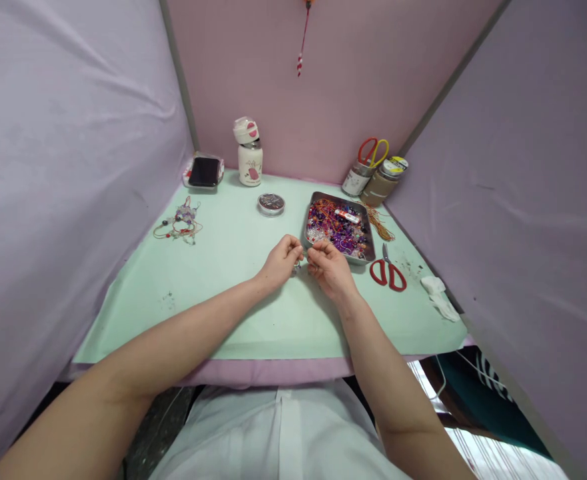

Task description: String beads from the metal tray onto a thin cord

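I see the left hand (279, 263) curled into a fingertip pinch and the right hand (330, 269) pinched likewise just beside it; I can't tell what either grips. A small glinting beaded piece (296, 269) shows between them, just below the left fingertips, over smooth mint-green cloth (273, 327). Just beyond the right hand, a rectangular metal tray (362, 261) brims with shiny purple, red and clear beads (346, 237). Red-handled scissors (388, 273) lie to its right; a round, flat container (271, 204) sits left, tangled beaded cords (180, 223) farther left.

Beads (352, 237) in tray (364, 261), scissors (387, 263) right of it, container (272, 203) left, bottle (250, 163) behind container
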{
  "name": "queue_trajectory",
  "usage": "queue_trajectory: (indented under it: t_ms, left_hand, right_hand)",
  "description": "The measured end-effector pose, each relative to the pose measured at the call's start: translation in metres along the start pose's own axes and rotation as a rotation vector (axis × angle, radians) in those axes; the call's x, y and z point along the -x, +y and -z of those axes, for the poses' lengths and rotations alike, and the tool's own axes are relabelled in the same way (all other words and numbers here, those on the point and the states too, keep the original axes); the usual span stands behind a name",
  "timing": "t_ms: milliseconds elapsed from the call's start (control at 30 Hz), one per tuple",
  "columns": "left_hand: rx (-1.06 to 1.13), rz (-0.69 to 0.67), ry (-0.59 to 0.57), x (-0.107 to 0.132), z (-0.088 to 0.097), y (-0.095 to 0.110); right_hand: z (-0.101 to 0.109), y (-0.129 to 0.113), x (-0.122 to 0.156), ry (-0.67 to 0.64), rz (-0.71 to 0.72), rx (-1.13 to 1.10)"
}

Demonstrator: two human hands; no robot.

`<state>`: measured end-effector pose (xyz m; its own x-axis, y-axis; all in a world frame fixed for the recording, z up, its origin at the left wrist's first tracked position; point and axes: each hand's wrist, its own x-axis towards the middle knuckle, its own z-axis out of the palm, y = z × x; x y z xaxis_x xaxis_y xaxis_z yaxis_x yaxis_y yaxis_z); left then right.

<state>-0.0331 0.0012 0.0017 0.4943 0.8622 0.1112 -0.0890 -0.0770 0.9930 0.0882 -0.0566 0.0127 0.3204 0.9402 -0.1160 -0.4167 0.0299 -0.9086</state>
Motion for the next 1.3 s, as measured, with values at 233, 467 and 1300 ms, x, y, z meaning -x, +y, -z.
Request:
queue_trajectory:
  t_ms: [233, 467, 1300]
  left_hand:
    - [0.11, 0.116, -0.014, 0.001, -0.002, 0.008]
    - [0.291, 0.202, -0.018, -0.002, -0.001, 0.008]
    - [0.152, 0.095, -0.086, -0.001, 0.002, 0.014]
  right_hand:
    - [-0.001, -0.002, 0.002, 0.009, 0.016, 0.04]
    - [0.002, 0.004, -0.002, 0.089, 0.178, 0.189]
    - [0.0, 0.001, 0.0, 0.043, 0.067, 0.03]
